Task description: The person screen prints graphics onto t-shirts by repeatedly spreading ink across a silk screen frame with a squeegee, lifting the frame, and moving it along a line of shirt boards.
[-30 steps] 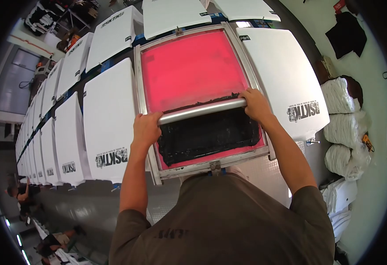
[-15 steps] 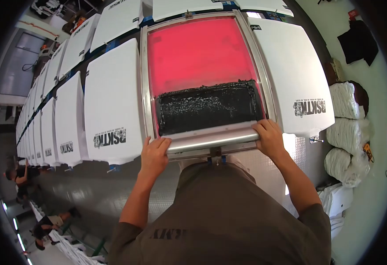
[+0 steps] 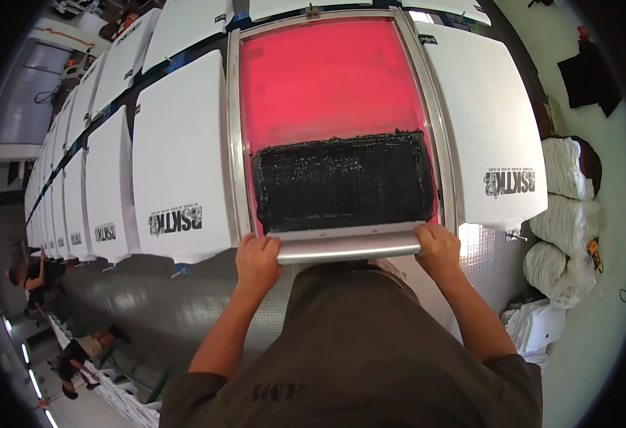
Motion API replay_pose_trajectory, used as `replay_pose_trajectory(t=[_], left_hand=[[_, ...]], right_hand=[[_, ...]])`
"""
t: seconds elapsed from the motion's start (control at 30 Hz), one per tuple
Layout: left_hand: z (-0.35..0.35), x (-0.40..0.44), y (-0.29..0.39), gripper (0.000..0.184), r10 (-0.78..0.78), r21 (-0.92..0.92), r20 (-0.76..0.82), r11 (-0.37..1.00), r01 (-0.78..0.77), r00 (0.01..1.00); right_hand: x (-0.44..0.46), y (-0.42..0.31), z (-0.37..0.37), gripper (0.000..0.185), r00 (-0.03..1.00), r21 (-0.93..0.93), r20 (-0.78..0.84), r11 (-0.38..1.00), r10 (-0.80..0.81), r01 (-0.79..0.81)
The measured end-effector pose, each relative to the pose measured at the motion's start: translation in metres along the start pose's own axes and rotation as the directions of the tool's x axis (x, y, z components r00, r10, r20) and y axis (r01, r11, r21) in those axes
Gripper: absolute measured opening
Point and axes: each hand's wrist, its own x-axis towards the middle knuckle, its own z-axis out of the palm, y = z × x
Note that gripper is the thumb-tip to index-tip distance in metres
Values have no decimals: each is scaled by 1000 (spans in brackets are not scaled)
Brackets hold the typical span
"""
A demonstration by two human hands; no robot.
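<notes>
A metal squeegee bar (image 3: 349,247) lies across the near end of a framed screen. My left hand (image 3: 259,262) is closed round its left end, and my right hand (image 3: 438,250) grips the right end. The screen's mesh is pink (image 3: 327,78) in its far part, with a broad patch of black ink (image 3: 345,182) just beyond the bar. A metal frame (image 3: 234,135) surrounds the mesh. White shirts with black lettering lie to either side, one on the left (image 3: 177,157) and one on the right (image 3: 484,128).
More white shirts (image 3: 106,178) on boards run in rows to the far left. Wrapped white bundles (image 3: 552,271) are stacked at the right by the wall. Two people (image 3: 84,353) are at the lower left. A black cloth (image 3: 590,78) is at the upper right.
The bar, held in both hands, has come toward my body from mid-screen to the near end of the frame. More of the black ink patch now shows beyond it.
</notes>
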Motion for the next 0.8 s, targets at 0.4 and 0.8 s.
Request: replay_pose_trajectory(t=[0.4,0.8], left_hand=[[-31,48,-7,13,6,-45,179,999,2,984],[-15,114,-26,6,-125,65,226,991,113,966]], right_hand=[[50,15,-23,21,963,-43,244,993,115,-108],[114,44,-5,16,956,-114,243,983,167,-143]])
